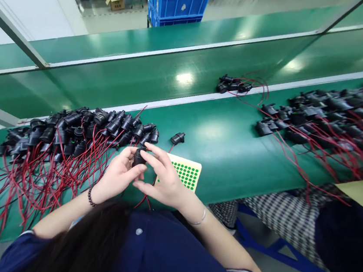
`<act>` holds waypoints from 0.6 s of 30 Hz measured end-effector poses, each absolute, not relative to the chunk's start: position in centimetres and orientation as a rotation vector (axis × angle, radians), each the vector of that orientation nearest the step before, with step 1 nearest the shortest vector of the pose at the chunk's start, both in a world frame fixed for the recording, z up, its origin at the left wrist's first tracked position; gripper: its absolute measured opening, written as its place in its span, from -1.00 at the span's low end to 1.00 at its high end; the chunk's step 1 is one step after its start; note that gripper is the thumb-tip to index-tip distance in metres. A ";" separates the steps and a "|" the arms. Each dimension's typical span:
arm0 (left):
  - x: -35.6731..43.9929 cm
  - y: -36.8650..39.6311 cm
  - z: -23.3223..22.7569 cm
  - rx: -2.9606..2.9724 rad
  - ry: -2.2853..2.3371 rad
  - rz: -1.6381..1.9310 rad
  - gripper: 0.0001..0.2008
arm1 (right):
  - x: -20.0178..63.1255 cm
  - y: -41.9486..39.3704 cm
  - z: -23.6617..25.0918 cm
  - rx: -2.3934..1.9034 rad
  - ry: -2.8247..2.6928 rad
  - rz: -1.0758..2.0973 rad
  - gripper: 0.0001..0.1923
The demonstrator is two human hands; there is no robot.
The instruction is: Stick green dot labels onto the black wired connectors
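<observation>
My left hand (118, 173) grips a black plastic connector (139, 156) with red wires that hang down between my hands. My right hand (162, 178) rests its fingers on the top of the same connector. Both hands hover over the near edge of the green workbench (232, 150). Just right of my hands lies a pale sheet of green dot stickers (186, 173). A single black connector (177, 138) sits behind the sheet.
A large heap of black connectors with red wires (70, 134) lies to the left. Another heap (333, 123) lies at the right, beside a person in dark clothes (346, 242). A small cluster (233, 85) sits on the conveyor belt (142, 79). Blue crates (179, 0) stand behind.
</observation>
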State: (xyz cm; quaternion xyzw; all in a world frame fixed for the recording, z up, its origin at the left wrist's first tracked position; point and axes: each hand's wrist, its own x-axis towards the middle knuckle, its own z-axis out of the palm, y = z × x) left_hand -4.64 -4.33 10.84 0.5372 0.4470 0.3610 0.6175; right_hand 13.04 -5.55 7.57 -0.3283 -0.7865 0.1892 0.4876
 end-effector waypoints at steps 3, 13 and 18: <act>-5.1 -4.9 11.9 1.284 1.060 0.819 -0.62 | 12.4 -5.3 7.8 -0.777 -1.917 0.484 -0.20; -4.8 -4.9 10.5 0.909 0.956 0.857 -0.42 | 13.7 -3.1 9.5 -0.701 -2.063 0.911 -0.19; -5.3 -5.7 10.7 0.834 0.943 0.838 -0.34 | 14.8 -0.9 9.2 -0.904 -1.949 0.832 -0.55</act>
